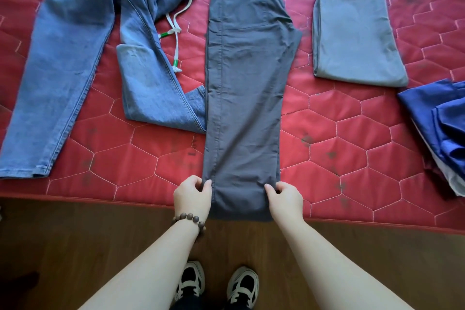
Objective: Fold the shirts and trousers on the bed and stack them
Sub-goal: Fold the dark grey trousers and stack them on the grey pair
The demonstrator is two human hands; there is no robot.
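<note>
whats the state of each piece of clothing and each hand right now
grey trousers: folded lengthwise, laid flat, hem hanging over the bed edge
jeans: unfolded, spread out
grey shirt: folded, lying flat
blue cloth: crumpled heap
left hand: pinching the trousers' left edge
right hand: pinching the trousers' right edge

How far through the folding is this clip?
Early. Done: one grey garment lies folded on the bed. In hand: left hand and right hand pinch the grey trousers near the hems, legs doubled lengthwise. Left: blue jeans, dark blue heap, stacking.
</note>
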